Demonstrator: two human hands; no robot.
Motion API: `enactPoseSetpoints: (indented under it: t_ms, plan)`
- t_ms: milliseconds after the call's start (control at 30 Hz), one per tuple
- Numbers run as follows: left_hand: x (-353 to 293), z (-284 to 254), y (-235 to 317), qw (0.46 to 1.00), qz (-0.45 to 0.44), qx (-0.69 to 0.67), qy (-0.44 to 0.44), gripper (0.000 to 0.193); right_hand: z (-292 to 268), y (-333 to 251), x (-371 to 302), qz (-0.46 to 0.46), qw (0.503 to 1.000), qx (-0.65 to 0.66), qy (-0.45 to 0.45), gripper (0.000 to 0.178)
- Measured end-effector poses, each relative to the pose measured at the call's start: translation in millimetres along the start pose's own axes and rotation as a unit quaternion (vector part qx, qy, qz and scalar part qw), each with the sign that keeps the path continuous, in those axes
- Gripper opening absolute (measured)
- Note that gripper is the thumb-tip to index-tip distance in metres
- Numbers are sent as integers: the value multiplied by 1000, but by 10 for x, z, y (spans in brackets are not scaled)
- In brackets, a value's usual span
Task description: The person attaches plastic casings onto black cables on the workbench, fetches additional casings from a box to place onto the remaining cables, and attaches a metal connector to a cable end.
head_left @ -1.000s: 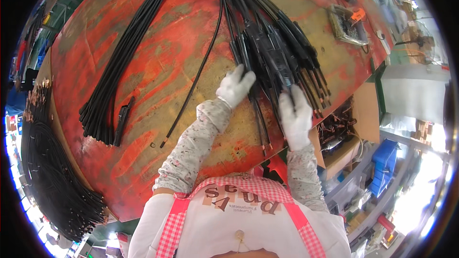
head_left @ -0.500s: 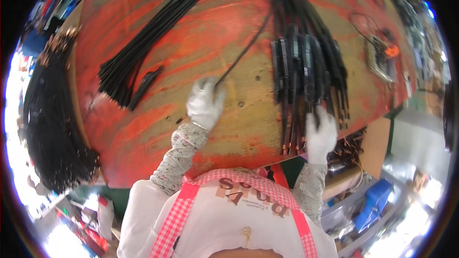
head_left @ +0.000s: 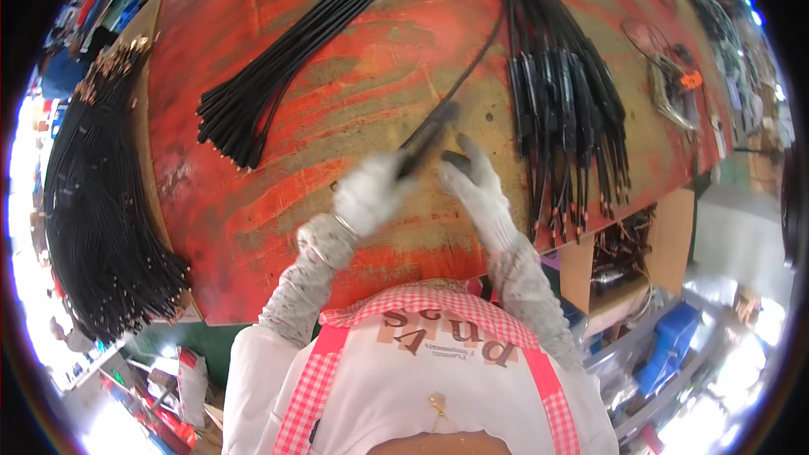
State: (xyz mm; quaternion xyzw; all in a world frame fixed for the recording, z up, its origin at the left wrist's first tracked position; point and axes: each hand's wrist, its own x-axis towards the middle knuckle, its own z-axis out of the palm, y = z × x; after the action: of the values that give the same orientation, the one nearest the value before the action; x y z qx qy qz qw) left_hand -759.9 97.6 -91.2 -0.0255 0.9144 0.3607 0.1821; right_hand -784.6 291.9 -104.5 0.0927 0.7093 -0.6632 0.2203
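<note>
My left hand (head_left: 371,194), white-gloved and smeared by motion, is closed round a black cable (head_left: 459,84). A blurred dark strip-like piece (head_left: 430,139) sticks up from the same hand, beside the cable. Close by on the right, my right hand (head_left: 482,194), gloved too, has thumb and forefinger about a short dark thing (head_left: 456,161); its kind cannot be made out. The cable runs up to a large bent bundle of black cables (head_left: 329,34) on the table. At that bundle's right end, several cables carry long black sleeve-like parts (head_left: 556,101) and copper-coloured tips.
The red, worn wooden table (head_left: 278,236) has a curving front edge before me. Another thick bundle of black cables (head_left: 97,202) lies along its left side. At the right are a small metal tool with an orange part (head_left: 691,80) and an open cardboard box (head_left: 577,274).
My right hand has come from the sleeved cable ends to beside my left hand. The black piece near the bundle's left end is gone from there; a dark piece now shows at my left hand.
</note>
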Motion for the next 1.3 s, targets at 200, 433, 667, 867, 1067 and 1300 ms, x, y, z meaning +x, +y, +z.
enactPoseSetpoints:
  t_ms: [200, 433, 667, 867, 1067, 1300]
  plan:
    - [46, 126, -361, 962, -12, 273, 12, 49, -212, -17, -92, -105, 960, 192, 174, 33]
    - [279, 397, -129, 829, -81, -438, -339, 27, -125, 34, -724, -194, 961, -99, 172, 35]
    - [222, 592, 188, 761, -110, -510, -385, 28, -426, 90, -1467, -387, 912, -107, 79, 54]
    - [245, 717, 394, 757, -133, -515, -379, 27, -322, 56, -1486, -391, 901, -189, 14, 45]
    - [504, 917, 362, 762, -88, -532, -359, 25, -393, 47, -1182, -456, 830, -321, 32, 40]
    - [925, 873, 736, 728, -130, -631, -236, 18, -632, -43, -647, -512, 731, -449, 46, 35]
